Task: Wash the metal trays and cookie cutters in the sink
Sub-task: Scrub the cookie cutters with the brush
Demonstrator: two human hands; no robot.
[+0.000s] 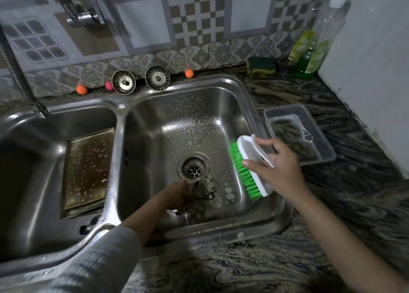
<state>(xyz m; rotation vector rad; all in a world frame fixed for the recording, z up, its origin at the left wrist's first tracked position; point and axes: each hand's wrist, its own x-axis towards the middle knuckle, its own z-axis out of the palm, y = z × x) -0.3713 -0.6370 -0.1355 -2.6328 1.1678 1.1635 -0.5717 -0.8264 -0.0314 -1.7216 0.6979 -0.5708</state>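
My left hand (179, 195) reaches into the right sink basin (177, 124) and grips a flower-shaped metal cookie cutter (204, 187) just below the drain (193, 167). More cutters (190, 207) lie under that hand, partly hidden. My right hand (277, 167) holds a white scrub brush with green bristles (249, 166) above the basin's right edge, bristles facing the basin. Stained metal trays (87, 173) lean stacked in the left basin (33, 182), flecked with foam.
A clear plastic tub of soapy water (298, 135) sits on the counter right of the sink. Two sink strainers (157, 78) lean against the tiled wall. A sponge (261, 65) and dish soap bottles (309, 49) stand at the back right. The tap (84, 11) is top left.
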